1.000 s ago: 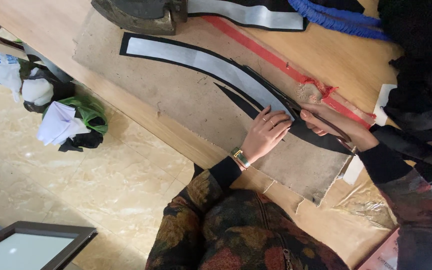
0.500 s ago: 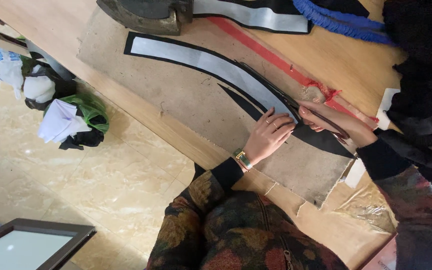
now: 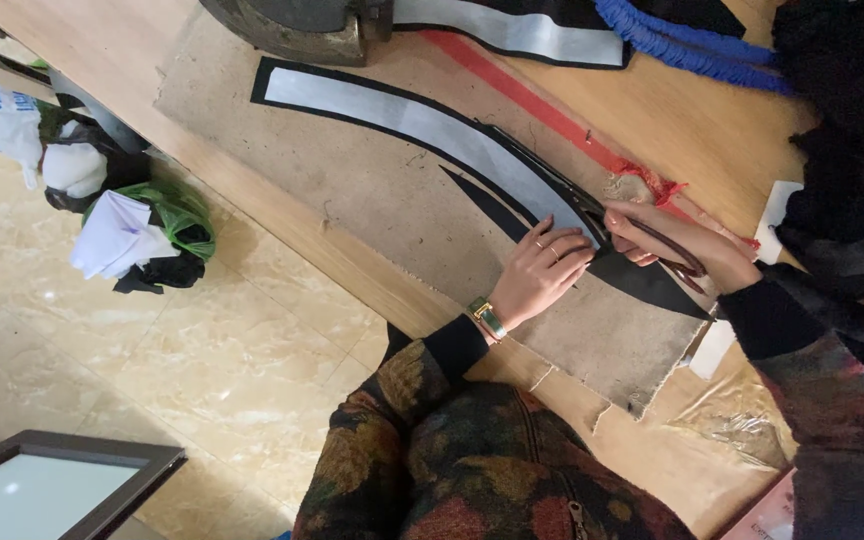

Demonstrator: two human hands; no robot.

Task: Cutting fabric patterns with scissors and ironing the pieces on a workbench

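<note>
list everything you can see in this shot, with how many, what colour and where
Curved strip: one, white with black edge, on the board.
Board: one, brown, on the wooden table.
Scissors: one, dark handles, in the right hand.
Red strip: one, beside the board.
Blue cord: one bundle, table's far edge.
Scrap pile: white, green, black, on the tiled floor.
Frame: one, dark, lower left.
Left hand: flat on the strip, wearing rings and a watch.
Right hand: gripping the scissors.
</note>
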